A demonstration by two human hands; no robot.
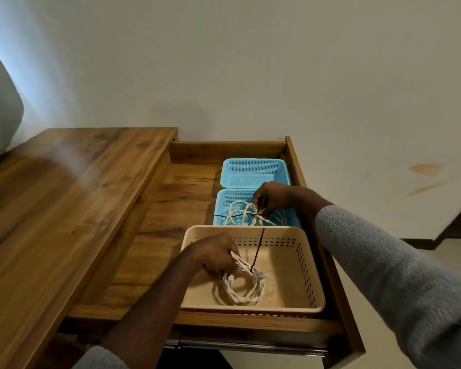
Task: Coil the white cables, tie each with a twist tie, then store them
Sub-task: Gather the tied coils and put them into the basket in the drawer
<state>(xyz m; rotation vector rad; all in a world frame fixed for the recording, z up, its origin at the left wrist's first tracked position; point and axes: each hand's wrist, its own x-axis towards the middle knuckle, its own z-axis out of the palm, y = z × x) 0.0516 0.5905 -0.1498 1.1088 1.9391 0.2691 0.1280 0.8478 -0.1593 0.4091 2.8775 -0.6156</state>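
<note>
Wooden drawer, pulled open beside a desk top, holds 3 baskets in a row. Nearest, in the beige basket, the left hand grips a coiled white cable, whose loops lie on the basket floor; a black tie stands up from the coil. Next, in the middle blue basket, the right hand pinches a second coil near its black tie. Farthest sits another blue basket, against a pale wall.
</note>
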